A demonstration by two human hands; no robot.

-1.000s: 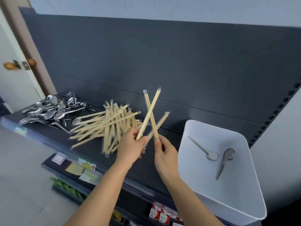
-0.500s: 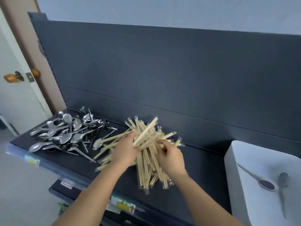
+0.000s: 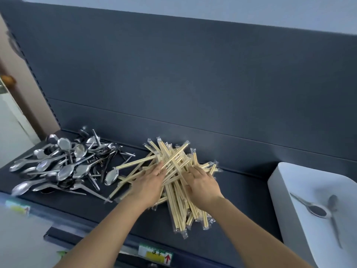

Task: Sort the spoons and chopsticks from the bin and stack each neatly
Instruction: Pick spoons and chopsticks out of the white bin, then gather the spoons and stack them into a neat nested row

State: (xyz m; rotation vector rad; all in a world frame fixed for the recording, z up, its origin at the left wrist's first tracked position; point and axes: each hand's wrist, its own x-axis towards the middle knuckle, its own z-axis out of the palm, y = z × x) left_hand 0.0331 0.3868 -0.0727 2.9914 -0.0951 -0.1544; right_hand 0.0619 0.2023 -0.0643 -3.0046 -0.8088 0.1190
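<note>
A loose heap of wrapped wooden chopsticks (image 3: 179, 207) lies on the dark shelf (image 3: 243, 192), sticks crossing at many angles. My left hand (image 3: 148, 184) rests flat on the heap's left side, fingers spread. My right hand (image 3: 202, 182) lies on its right side, fingers apart and pressing on the sticks. To the left sits a jumbled pile of metal spoons (image 3: 61, 167). One spoon (image 3: 111, 176) lies at the pile's right edge, touching the chopsticks. A white bin (image 3: 280, 182) at the right edge holds two spoons (image 3: 316, 209).
The shelf's dark back panel (image 3: 193, 84) rises right behind both piles. The front edge carries a price label (image 3: 155, 256). A door with a round knob (image 3: 7, 79) stands at the far left, with pale floor below.
Both hands carried a few chopsticks left from near the bin, set them on the heap, and now lie spread on top. The view shifted left, pushing the bin to the edge.
</note>
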